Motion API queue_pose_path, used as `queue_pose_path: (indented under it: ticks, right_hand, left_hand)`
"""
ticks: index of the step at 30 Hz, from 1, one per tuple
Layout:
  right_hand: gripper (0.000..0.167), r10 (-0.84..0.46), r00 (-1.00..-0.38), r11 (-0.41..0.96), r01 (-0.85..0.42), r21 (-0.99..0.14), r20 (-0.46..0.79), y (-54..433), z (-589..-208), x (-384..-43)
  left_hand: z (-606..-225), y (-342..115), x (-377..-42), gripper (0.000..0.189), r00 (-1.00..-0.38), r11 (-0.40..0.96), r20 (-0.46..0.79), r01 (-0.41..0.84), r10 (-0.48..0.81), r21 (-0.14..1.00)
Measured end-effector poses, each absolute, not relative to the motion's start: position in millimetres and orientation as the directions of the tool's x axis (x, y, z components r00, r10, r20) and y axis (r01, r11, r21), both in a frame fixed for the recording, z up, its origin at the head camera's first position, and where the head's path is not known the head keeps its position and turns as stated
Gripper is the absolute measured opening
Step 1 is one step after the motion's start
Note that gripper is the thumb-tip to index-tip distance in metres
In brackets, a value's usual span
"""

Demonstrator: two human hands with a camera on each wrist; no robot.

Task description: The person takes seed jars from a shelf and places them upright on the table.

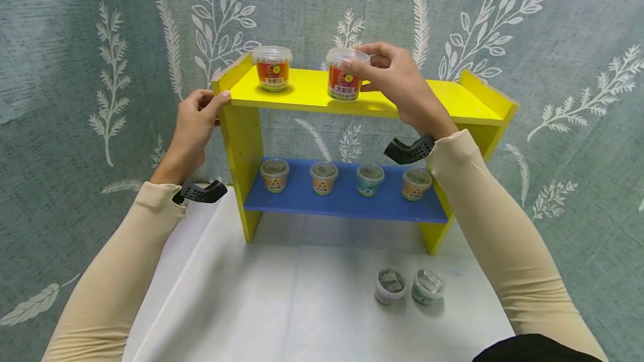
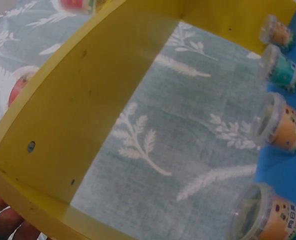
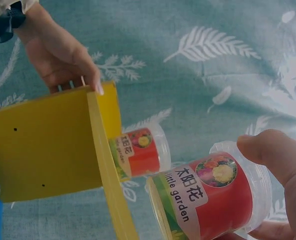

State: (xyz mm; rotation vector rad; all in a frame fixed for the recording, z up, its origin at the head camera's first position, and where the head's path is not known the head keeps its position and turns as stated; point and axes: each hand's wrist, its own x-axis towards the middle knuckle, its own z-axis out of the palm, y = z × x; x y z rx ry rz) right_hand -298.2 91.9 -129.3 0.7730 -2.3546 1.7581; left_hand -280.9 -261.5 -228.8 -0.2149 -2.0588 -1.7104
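My right hand (image 1: 394, 74) holds a plastic cup with a red flower label (image 1: 344, 80) by its clear lid, thumb in front and fingers behind. The cup is at the top board, its base close over the yellow surface. A matching red-labelled cup (image 1: 273, 71) stands to its left on that board. With my left hand (image 1: 193, 124) I grip the upper left corner of the yellow shelf (image 1: 241, 149), thumb on the front edge. In the right wrist view the held cup (image 3: 208, 195) shows large, with the thumb (image 3: 268, 155) pressed on its lid.
On the blue lower board (image 1: 347, 205) several smaller cups stand in a row, among them a teal one (image 1: 369, 180) between orange ones. Two more lidded cups, one purplish (image 1: 389, 286) and one greenish (image 1: 427, 287), sit on the white table (image 1: 282, 306). A leaf-patterned cloth (image 1: 312, 10) hangs behind.
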Motion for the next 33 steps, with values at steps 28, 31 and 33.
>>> queue_pose_path:
  ticks: [28, 31, 33]
  right_hand:
    - [0.058, -0.339, -0.862, 0.219, -0.462, -0.860, 0.376, 126, -159, -256]
    - [0.059, -0.343, -0.868, 0.224, -0.446, -0.866, 0.359, 129, -164, -254]
    - [0.059, -0.349, -0.869, 0.226, -0.441, -0.868, 0.351, 131, -168, -252]
  left_hand:
    - [-228, -262, -280, 0.038, -0.889, 0.200, 0.430, 0.397, -0.157, 0.896]
    - [-228, -262, -280, 0.038, -0.890, 0.206, 0.430, 0.396, -0.153, 0.895]
    - [-228, -263, -280, 0.038, -0.890, 0.216, 0.430, 0.394, -0.152, 0.893]
